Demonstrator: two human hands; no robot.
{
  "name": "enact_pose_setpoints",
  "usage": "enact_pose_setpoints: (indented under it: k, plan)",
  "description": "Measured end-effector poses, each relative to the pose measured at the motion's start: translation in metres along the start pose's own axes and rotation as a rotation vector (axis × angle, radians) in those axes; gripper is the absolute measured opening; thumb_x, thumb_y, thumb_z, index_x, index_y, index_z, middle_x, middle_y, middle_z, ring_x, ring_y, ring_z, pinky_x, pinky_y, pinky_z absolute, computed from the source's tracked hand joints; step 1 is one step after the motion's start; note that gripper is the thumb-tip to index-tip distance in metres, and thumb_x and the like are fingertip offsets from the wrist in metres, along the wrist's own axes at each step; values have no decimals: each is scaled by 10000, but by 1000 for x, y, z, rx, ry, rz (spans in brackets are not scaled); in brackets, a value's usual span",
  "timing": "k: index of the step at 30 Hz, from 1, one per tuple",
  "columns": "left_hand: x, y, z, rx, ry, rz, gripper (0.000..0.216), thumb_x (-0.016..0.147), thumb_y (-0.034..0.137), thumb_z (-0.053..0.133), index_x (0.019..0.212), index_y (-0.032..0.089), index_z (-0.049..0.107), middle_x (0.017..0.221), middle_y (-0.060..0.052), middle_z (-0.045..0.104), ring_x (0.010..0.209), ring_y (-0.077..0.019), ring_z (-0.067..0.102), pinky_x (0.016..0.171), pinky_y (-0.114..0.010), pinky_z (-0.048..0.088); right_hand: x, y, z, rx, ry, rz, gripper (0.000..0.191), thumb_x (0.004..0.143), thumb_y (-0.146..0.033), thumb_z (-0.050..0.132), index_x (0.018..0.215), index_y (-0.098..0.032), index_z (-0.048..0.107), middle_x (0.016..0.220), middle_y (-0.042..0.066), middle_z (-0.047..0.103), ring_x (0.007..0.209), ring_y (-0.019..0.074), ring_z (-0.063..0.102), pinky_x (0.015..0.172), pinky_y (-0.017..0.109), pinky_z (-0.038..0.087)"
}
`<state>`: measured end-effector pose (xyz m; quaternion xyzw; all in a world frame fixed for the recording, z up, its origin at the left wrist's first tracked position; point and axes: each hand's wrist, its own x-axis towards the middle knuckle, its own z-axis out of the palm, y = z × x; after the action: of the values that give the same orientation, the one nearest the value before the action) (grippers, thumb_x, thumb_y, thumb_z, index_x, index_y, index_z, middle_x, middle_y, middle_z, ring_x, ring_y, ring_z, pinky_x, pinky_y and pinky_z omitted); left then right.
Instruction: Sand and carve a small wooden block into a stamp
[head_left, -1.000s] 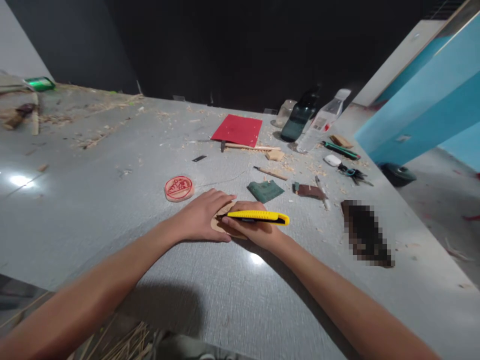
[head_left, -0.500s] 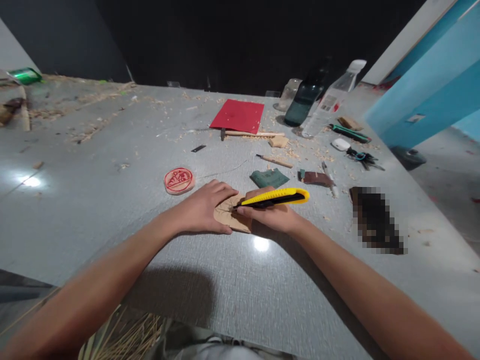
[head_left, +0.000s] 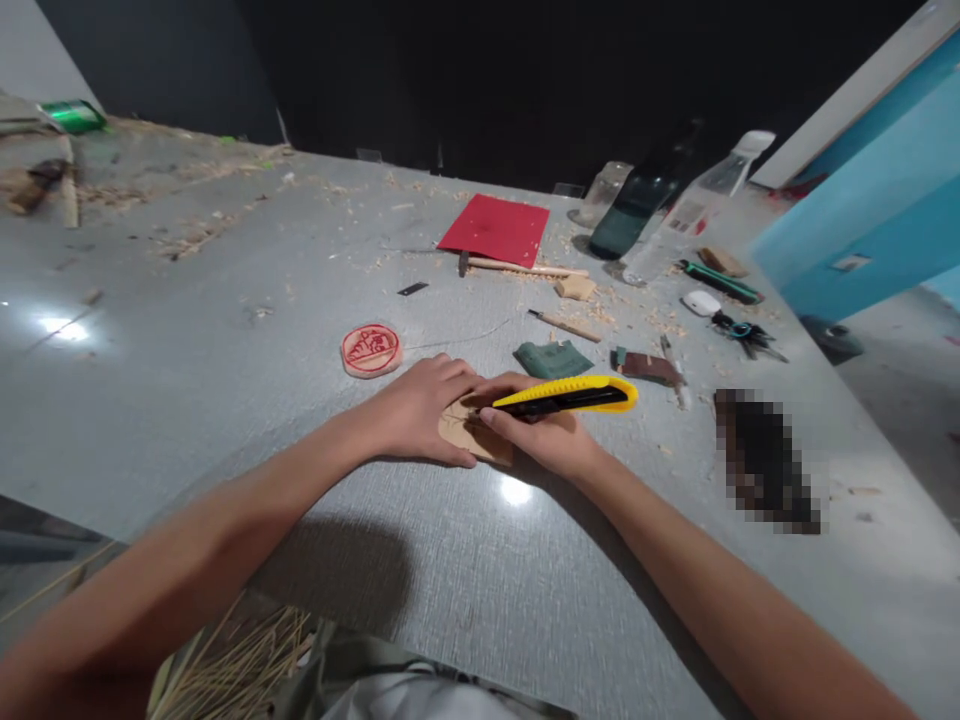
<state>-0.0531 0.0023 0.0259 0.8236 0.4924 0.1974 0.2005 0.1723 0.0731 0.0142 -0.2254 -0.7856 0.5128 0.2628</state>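
Observation:
My right hand grips a yellow utility knife, its tip pointing left and down onto a small flat wooden piece on the grey table. My left hand lies flat on the left part of that wooden piece, fingers stretched out and pressing it down. Most of the piece is hidden under both hands.
A round wooden disc with red carving lies left of my hands. Behind are a green cloth, a red sheet, a stick tool, bottles, keys, a blurred dark object and wood shavings.
The knife's rear end has lifted, so the knife now slants down to the left onto the wood. My left hand stays on the piece. The view has shifted slightly.

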Motion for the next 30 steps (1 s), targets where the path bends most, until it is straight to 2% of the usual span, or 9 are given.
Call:
enact_pose_setpoints:
  k: [2,4,7,12,15,18,22,25,30]
  plan:
    - [0,1,0,5,-4,-4,783,719,647,912,1323,246,617,1248,-79,645,1164,-323,585,1028,-489,472,2,0,-1,48,3,-79,256,947,-390,785,1165,-257,766,1099,69,766,995,211,721,914,379,590]
    - [0,2,-1,-5,-9,3,763,729,640,907,1316,250,614,1248,-74,650,1168,-318,580,1032,-483,470,3,0,-3,61,-16,-148,162,947,-362,807,1069,-256,807,1056,69,784,986,213,742,932,388,600]
    - [0,1,-1,-22,-8,16,777,728,633,912,1328,247,604,1267,-73,658,1188,-314,575,1051,-478,466,3,-3,-6,65,-62,-153,101,945,-333,822,920,-235,825,957,66,795,888,200,761,851,360,612]
    - [-1,0,0,-15,-3,16,802,731,639,910,1350,240,590,1292,-83,653,1209,-316,572,1071,-483,466,5,-7,-2,-27,-39,-172,156,962,-354,797,897,-213,816,888,51,785,808,171,736,778,316,578]
    - [-1,1,0,3,-9,7,791,726,623,918,1340,244,594,1286,-86,647,1198,-318,582,1063,-490,469,7,-6,-3,-37,-39,-126,186,963,-374,785,866,-217,801,831,32,763,746,152,693,745,304,558]
    - [-2,0,-2,20,-13,0,836,697,630,933,1356,247,590,1282,-88,637,1185,-321,590,1049,-497,471,3,1,-14,20,-57,-18,232,940,-419,806,823,-222,776,748,16,720,661,139,636,641,288,522]
    - [-3,-4,-6,64,5,-36,833,653,569,966,1319,227,599,1253,-86,627,1175,-321,584,1013,-482,481,-5,9,-29,68,58,194,353,924,-486,815,722,-225,691,580,-21,579,520,119,512,500,273,433]
    - [-3,-5,-7,60,22,-40,823,646,573,968,1299,229,604,1232,-77,632,1165,-313,586,998,-471,482,-5,4,-27,61,109,178,318,933,-476,805,749,-233,712,618,-4,605,569,138,549,547,290,479]
    - [-3,-3,-7,55,10,-21,815,684,628,935,1321,240,605,1240,-85,635,1168,-321,594,1007,-485,477,-1,-8,-9,13,71,55,216,943,-430,787,825,-250,792,760,41,709,733,182,660,738,351,570]
